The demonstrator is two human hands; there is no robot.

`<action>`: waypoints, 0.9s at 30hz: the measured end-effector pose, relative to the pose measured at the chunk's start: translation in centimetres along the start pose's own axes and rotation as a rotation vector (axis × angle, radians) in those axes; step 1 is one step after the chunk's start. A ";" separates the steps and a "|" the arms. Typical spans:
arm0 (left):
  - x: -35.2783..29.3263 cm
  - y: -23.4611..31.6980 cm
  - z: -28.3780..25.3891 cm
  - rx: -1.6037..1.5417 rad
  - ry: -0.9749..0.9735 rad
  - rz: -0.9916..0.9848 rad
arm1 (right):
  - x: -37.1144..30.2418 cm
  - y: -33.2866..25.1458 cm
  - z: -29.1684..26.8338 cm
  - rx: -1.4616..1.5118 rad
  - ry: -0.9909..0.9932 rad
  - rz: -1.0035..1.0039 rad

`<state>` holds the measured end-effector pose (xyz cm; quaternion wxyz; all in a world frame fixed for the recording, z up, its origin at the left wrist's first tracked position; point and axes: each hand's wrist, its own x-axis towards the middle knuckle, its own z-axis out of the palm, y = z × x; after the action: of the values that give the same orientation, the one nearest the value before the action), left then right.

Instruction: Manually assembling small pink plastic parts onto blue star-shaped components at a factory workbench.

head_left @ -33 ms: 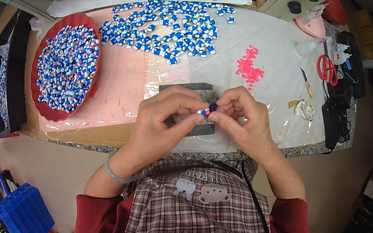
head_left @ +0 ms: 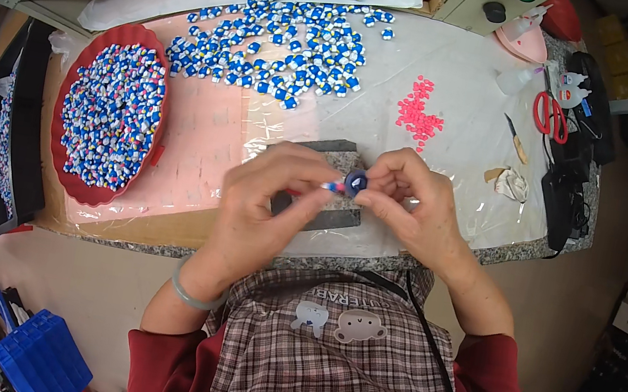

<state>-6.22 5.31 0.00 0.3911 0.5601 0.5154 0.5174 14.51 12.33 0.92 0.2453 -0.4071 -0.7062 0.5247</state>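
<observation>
left hand (head_left: 258, 190) is pinching blue-white piece (head_left: 329, 187), fingertips clamped on it; right hand (head_left: 415, 207) is clamping dark round thing (head_left: 355, 185) just beside it. both are hovering over table (head_left: 402, 52), pink bits (head_left: 416, 112) lying beyond.

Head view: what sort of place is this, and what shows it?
Probably a small hand-assembly workshop: a red scalloped tray heaped with tiny blue-and-white pieces, similar loose pieces spread on the worktop, and a pile of pink bits.
</observation>
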 end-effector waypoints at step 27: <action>4.2 -2.5 -4.8 0.824 0.139 0.327 | 2.4 4.4 -4.3 -0.701 0.077 -0.442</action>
<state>-11.68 9.42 -0.93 0.0127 0.7072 0.6082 0.3604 17.94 17.22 -2.00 0.2250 -0.3239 -0.9027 0.1718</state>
